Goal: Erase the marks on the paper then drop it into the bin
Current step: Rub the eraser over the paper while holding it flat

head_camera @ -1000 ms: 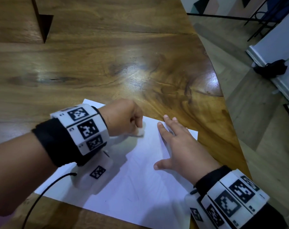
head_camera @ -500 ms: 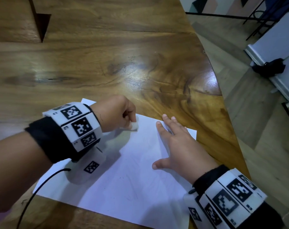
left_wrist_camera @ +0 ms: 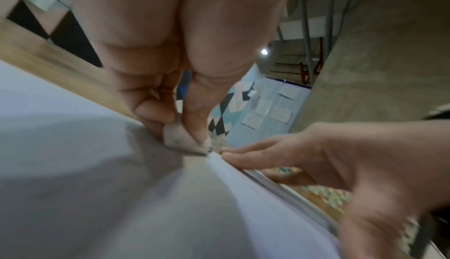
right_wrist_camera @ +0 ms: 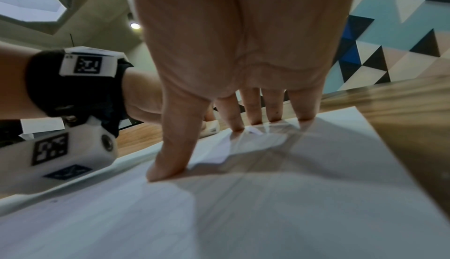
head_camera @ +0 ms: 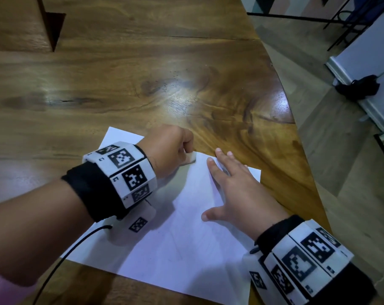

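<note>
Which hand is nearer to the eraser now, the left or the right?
Left. The left hand pinches the eraser at the paper's far edge; the right hand lies flat on the paper beside it, not touching.

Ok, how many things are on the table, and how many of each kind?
Paper: 1
Eraser: 1
Hands: 2, the left hand gripping the eraser, the right hand flat on the paper
Total: 4
</note>
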